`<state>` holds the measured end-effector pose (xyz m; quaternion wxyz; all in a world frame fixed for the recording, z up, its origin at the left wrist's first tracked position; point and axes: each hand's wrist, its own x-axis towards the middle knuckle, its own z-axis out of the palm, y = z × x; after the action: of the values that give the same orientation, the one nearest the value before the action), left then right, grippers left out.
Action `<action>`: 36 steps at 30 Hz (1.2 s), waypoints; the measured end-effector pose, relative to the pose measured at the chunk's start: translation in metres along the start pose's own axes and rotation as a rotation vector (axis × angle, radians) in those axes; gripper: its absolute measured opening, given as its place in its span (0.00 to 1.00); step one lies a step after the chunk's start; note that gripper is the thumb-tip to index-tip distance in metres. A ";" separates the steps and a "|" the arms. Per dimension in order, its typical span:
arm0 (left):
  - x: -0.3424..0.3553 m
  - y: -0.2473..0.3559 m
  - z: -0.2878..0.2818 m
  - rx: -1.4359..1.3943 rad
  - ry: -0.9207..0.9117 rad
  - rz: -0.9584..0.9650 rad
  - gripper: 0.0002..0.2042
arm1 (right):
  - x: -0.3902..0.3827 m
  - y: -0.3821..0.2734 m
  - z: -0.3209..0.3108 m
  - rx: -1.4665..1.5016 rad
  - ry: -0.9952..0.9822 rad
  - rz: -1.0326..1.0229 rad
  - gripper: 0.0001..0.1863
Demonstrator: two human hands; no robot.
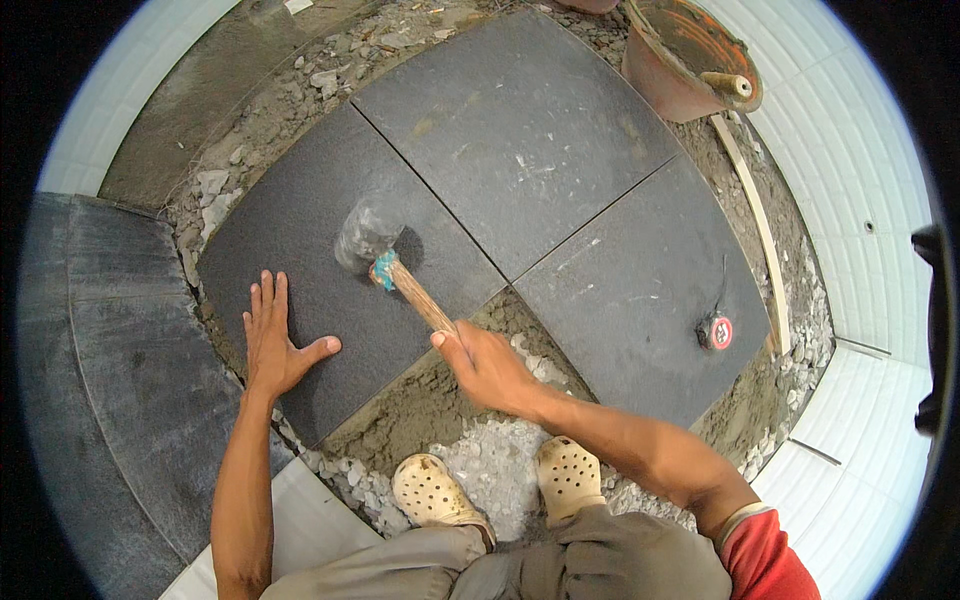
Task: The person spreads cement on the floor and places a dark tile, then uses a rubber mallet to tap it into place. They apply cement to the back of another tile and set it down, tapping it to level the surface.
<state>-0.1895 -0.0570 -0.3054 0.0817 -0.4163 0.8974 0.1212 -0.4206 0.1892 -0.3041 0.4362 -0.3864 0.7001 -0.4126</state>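
Note:
My right hand [490,368] is closed around the wooden handle of a mallet [425,300]. Teal material is wrapped where the handle meets the pale grey head, which is somewhat blurred. That head is over the left dark grey tile [290,220]; whether it touches the surface I cannot tell. My left hand [272,340] rests flat near the same tile's left edge, thumb spread out and holding nothing. Two more dark tiles adjoin it: a far tile [510,130] and a right tile [640,310], with narrow gaps between them.
On the right tile lies a small round red-and-white item [716,332] with a dark cord. A mortar-stained bucket [660,75] stands far right, a wooden handle [728,85] at its rim. A pale strip [755,220] runs along the right. Wet mortar [400,415] and rubble surround my clogs [435,490].

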 end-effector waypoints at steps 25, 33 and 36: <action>-0.001 -0.004 0.008 0.051 -0.016 0.013 0.69 | -0.001 -0.006 -0.008 -0.144 -0.129 0.056 0.23; -0.004 0.004 0.000 0.009 0.006 0.011 0.63 | -0.027 -0.005 -0.032 -0.149 -0.109 0.072 0.24; -0.003 0.005 -0.002 -0.044 0.016 0.002 0.59 | -0.045 0.001 -0.046 -0.126 -0.036 0.008 0.22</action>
<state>-0.1911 -0.0522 -0.3017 0.0653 -0.4179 0.8956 0.1379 -0.4489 0.2411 -0.2793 0.4253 -0.4178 0.7182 -0.3588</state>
